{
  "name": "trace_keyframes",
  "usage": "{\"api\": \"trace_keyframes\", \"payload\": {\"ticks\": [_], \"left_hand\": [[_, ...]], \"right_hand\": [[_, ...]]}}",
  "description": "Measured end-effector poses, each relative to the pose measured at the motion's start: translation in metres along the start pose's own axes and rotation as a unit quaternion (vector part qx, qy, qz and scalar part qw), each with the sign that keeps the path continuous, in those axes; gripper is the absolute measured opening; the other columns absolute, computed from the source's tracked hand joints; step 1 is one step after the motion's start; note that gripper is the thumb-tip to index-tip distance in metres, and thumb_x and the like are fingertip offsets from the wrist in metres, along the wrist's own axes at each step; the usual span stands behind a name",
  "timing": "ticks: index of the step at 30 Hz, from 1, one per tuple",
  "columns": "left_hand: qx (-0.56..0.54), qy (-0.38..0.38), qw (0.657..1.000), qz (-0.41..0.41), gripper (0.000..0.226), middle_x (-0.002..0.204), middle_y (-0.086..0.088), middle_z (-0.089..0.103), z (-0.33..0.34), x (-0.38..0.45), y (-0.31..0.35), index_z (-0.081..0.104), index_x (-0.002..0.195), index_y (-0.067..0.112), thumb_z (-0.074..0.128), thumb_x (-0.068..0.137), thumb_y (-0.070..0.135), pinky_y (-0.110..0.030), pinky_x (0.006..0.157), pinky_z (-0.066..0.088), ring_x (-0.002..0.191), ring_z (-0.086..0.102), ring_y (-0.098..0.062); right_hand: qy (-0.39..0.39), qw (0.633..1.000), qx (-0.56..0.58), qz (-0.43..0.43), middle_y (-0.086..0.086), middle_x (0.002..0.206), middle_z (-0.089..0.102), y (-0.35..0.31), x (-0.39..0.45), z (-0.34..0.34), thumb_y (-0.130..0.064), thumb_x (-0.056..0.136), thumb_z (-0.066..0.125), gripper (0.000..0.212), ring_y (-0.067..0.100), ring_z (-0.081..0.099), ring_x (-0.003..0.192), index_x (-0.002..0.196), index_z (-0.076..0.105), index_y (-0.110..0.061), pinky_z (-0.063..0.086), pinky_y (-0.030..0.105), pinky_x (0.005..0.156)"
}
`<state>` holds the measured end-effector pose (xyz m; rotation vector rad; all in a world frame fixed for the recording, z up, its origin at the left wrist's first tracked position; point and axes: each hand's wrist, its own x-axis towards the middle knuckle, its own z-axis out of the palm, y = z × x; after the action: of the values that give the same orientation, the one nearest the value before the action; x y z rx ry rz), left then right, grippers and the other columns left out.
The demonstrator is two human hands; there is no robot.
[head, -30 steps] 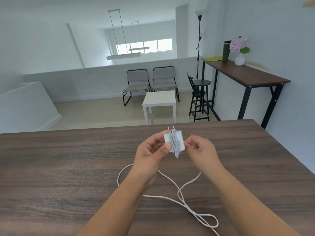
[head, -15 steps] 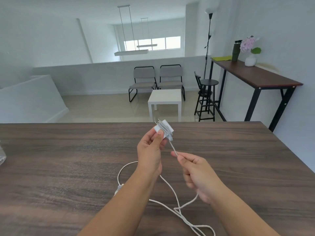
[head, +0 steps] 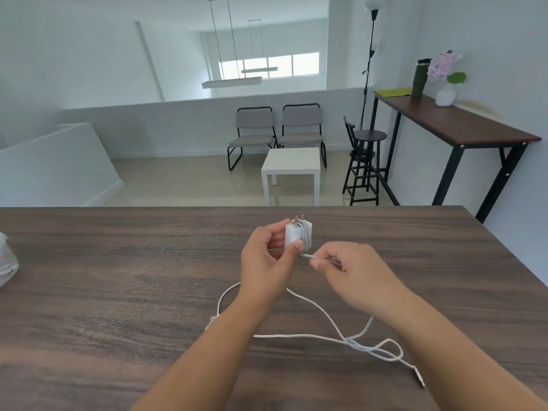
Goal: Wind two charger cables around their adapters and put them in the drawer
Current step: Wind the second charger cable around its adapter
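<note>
My left hand (head: 268, 264) holds a white charger adapter (head: 297, 235) above the dark wooden table (head: 118, 277), prongs up, thumb pressed on its lower face. Several turns of white cable wrap its right side. My right hand (head: 353, 272) pinches the cable (head: 308, 256) just below the adapter. The loose cable (head: 314, 338) trails in loops across the table under my forearms, and its plug end (head: 419, 380) lies at the lower right. A second adapter (head: 213, 320) peeks out beside my left forearm, mostly hidden. No drawer is in view.
A clear plastic bag (head: 7, 262) sits at the table's left edge. Beyond the table's far edge the floor holds a white side table (head: 292, 164), two grey chairs and a black stool. A tall dark desk (head: 456, 126) stands on the right.
My right hand has come back up from below and now pinches the cable close under the adapter. The adapter has turned from tilted to prongs-up, and more of the table's right side shows.
</note>
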<state>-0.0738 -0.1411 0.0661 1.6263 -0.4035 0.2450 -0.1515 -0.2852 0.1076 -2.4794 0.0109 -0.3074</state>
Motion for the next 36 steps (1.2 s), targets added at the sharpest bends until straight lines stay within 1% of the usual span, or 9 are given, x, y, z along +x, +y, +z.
{"api": "trace_keyframes", "payload": {"ticks": [4,7,11,17,20,28,32,34,36], "left_hand": [[0.053,-0.048,0.997,0.026,0.037,0.104,0.002,0.066,-0.005,-0.002,0.003,0.065,0.11,0.031,0.077,0.082,0.01,-0.016,0.075,0.054,0.09,0.065,0.0],[0.101,-0.075,0.991,0.049,0.038,0.099,0.004,0.062,-0.009,0.0,0.004,0.068,0.115,0.022,0.078,0.08,0.01,-0.009,0.071,0.049,0.089,0.064,0.0],[0.104,-0.122,0.985,0.061,0.038,0.099,0.006,0.061,-0.016,-0.001,0.004,0.068,0.115,0.025,0.078,0.082,0.012,-0.015,0.072,0.051,0.089,0.065,-0.003],[0.124,-0.197,0.97,0.074,0.035,0.098,0.009,0.061,-0.022,0.004,0.013,0.067,0.113,0.028,0.077,0.082,0.014,-0.015,0.073,0.052,0.091,0.063,-0.002],[0.153,-0.228,0.957,0.09,0.034,0.097,0.01,0.059,-0.026,0.01,0.018,0.069,0.116,0.023,0.076,0.083,0.015,-0.013,0.072,0.049,0.092,0.06,-0.002],[0.113,-0.302,0.944,0.066,0.033,0.107,0.004,0.063,-0.033,0.013,0.021,0.067,0.118,0.027,0.074,0.086,0.017,-0.022,0.083,0.053,0.101,0.061,-0.01],[0.052,-0.343,0.937,0.032,0.034,0.113,0.001,0.062,-0.034,0.014,0.025,0.066,0.12,0.027,0.07,0.089,0.015,-0.032,0.092,0.055,0.111,0.063,-0.014],[0.02,-0.351,0.936,0.017,0.034,0.116,-0.002,0.059,-0.034,0.015,0.026,0.066,0.12,0.028,0.068,0.09,0.013,-0.041,0.088,0.057,0.112,0.064,-0.02],[-0.004,-0.355,0.935,0.011,0.034,0.116,-0.004,0.057,-0.034,0.016,0.026,0.065,0.121,0.026,0.065,0.091,0.011,-0.041,0.084,0.058,0.108,0.065,-0.024]], "right_hand": [[-0.012,0.999,-0.045,-0.013,-0.014,0.062,0.058,0.002,0.005,-0.015,-0.034,0.09,0.059,0.012,-0.002,0.047,0.057,0.084,0.069,-0.029,0.034,0.016,0.055],[0.004,0.997,-0.077,-0.027,-0.016,0.06,0.056,0.003,0.011,-0.02,-0.039,0.087,0.062,0.012,-0.002,0.048,0.061,0.083,0.069,-0.03,0.041,0.023,0.06],[0.029,0.992,-0.108,-0.061,-0.016,0.06,0.055,0.005,0.018,-0.028,-0.048,0.081,0.066,0.016,-0.002,0.048,0.062,0.079,0.068,-0.032,0.045,0.028,0.062],[0.023,0.978,-0.138,-0.156,-0.023,0.058,0.041,0.01,0.024,-0.037,-0.044,0.082,0.067,0.013,-0.012,0.038,0.059,0.083,0.069,-0.031,0.029,0.014,0.057],[0.014,0.976,-0.125,-0.175,-0.023,0.057,0.043,0.013,0.027,-0.039,-0.042,0.08,0.07,0.012,-0.01,0.043,0.059,0.082,0.071,-0.03,0.029,0.013,0.058],[-0.051,0.987,0.098,-0.114,-0.01,0.077,0.073,0.028,0.039,-0.046,-0.025,0.075,0.078,0.004,0.009,0.067,0.073,0.076,0.074,-0.026,0.054,0.02,0.071],[-0.083,0.971,0.209,-0.084,-0.001,0.082,0.075,0.034,0.045,-0.043,-0.023,0.073,0.077,0.01,0.013,0.071,0.08,0.081,0.075,-0.016,0.055,0.022,0.078],[-0.095,0.958,0.255,-0.089,0.004,0.081,0.075,0.035,0.045,-0.038,-0.022,0.072,0.075,0.014,0.013,0.071,0.078,0.082,0.075,-0.012,0.054,0.02,0.074],[-0.101,0.945,0.301,-0.079,0.002,0.074,0.074,0.035,0.045,-0.033,-0.015,0.075,0.073,0.015,0.008,0.069,0.07,0.085,0.073,-0.005,0.051,0.015,0.068]]}}
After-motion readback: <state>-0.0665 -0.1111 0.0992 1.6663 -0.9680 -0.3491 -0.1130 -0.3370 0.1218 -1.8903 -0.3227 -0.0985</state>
